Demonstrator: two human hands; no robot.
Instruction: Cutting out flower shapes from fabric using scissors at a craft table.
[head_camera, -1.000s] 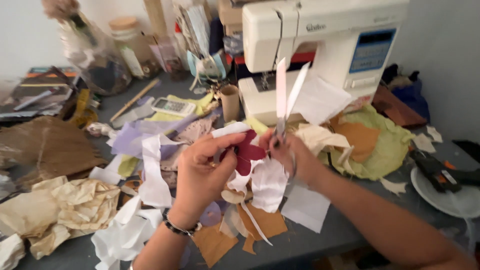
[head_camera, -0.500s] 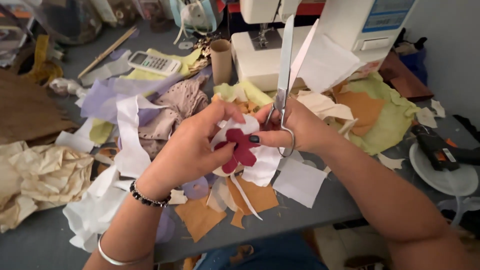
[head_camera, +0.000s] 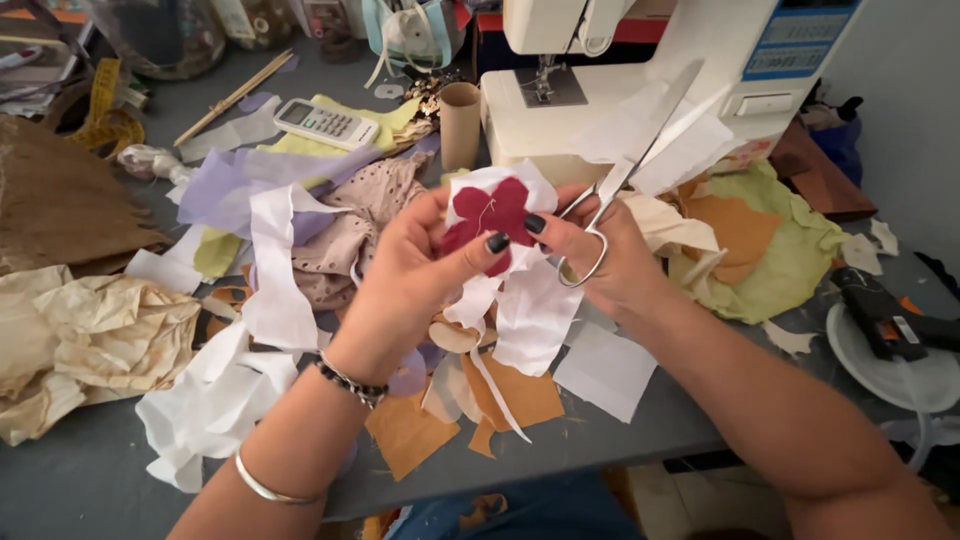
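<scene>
- From the head camera, we see our left hand (head_camera: 405, 275) raised above the middle of the table (head_camera: 90, 480), palm turned toward us, fingers curled up around a dark red flower-shaped patch (head_camera: 490, 215) that lies on a piece of white cloth (head_camera: 520, 300).
- Our left thumb presses on the lower edge of the patch, so this hand is pinched closed on the patch and the cloth behind it.
- Our right hand (head_camera: 620, 265) comes in from the right, its thumb tip meeting the left thumb on the patch.
- The right fingers sit through the loops of a pair of scissors (head_camera: 625, 180), gripping them; the blades are spread apart and point up toward the sewing machine (head_camera: 640, 70) at the table's far edge.
- White strips of the cloth hang down from both hands over orange scraps (head_camera: 505, 400) near the table's front edge.
- A calculator (head_camera: 325, 123) lies toward the far left side.
</scene>
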